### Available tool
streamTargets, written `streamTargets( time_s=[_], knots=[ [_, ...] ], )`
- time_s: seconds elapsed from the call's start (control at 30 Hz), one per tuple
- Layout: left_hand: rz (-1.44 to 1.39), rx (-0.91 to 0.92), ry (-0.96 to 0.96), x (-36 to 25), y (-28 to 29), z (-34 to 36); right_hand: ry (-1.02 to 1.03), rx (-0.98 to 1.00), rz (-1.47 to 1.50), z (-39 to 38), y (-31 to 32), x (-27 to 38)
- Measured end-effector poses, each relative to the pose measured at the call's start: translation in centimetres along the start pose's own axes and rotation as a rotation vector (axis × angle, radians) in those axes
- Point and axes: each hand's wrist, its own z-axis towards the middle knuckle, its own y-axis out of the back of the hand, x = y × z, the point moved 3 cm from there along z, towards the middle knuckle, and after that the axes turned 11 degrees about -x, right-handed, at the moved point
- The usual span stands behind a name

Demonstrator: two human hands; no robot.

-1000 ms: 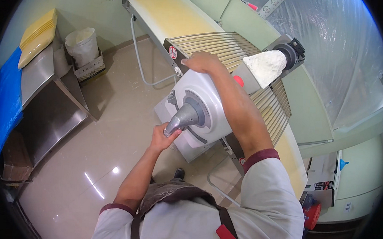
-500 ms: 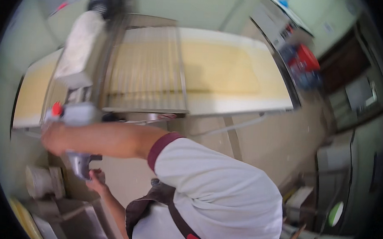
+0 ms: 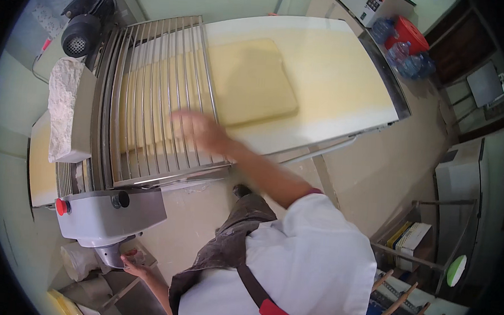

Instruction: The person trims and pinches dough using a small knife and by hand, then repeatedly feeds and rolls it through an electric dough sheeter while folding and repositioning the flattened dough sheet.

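A thick slab of pale yellow dough lies on the belt of a dough sheeter, its left part under the wire guard. My right hand is over the guard's right edge, smeared by motion, with fingers seemingly stretched out and nothing seen in it. At lower left, my left hand is closed on the end of a grey lever handle beneath the machine's housing; some of its fingers are hidden. A red button and a black knob sit on that housing.
A white trough of flour rests atop the machine, with a dark motor behind. Past the belt's right end stand a red tub and large water bottles. A metal rack is at lower right.
My right hand has swung rightward from beside the red button to above the wire guard. My left hand stays at the lever handle. The view has shifted and sharpened.
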Motion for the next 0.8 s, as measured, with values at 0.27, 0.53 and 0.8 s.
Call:
streamTargets(
  time_s=[0.27, 0.53, 0.8],
  knots=[
    [-0.039, -0.269, -0.092, -2.6, 0.9, 0.0, -0.288, -0.528, -0.694, -0.6, 24.0, -8.6],
    [0.439, -0.101, -0.562, -24.7, -13.2, 3.4, 0.180, 0.249, -1.129, 9.1, 14.2, -12.6],
    [0.902, -0.057, -0.716, -26.6, -16.9, 2.8, 0.560, 0.672, -1.033, 7.2, 5.4, -13.5]
  ],
)
